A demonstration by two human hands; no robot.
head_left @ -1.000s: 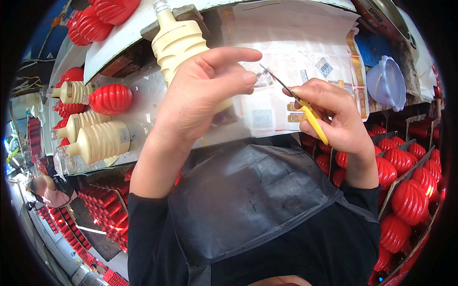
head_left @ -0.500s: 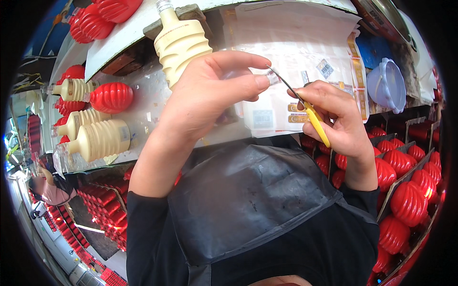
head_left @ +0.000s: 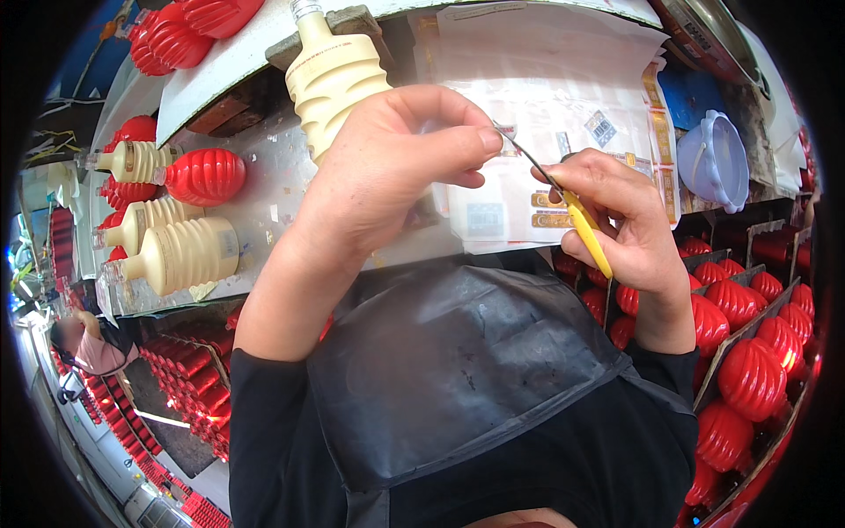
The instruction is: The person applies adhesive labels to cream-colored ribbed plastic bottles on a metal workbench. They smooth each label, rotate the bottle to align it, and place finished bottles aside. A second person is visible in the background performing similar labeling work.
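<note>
My left hand [head_left: 387, 167] is raised over the bench, thumb and index finger pinched together. What they hold, if anything, is too small to make out; a small pale piece shows near the fingertips. In my right hand [head_left: 629, 207] is a pair of yellow-handled tweezers [head_left: 588, 236], its thin dark tip close to the left fingertips. Beneath both hands lie white sheets [head_left: 493, 53] with small printed labels on them. Behind my left hand a cream ribbed bottle [head_left: 337, 79] leans with its neck on a grey block [head_left: 365, 22]; the hand covers its lower part.
Cream bottles [head_left: 189, 255] and a red bottle [head_left: 207, 178] lie at the bench's left. A lilac basket [head_left: 715, 163] stands at the right. Red ribbed bottles [head_left: 753, 377] fill divided crates below right. Far left, a person [head_left: 99, 352] sits by stacked red items.
My left thumb has moved up slightly against the index finger, and the clear piece between them shows less. The right hand and tweezers have barely moved.
</note>
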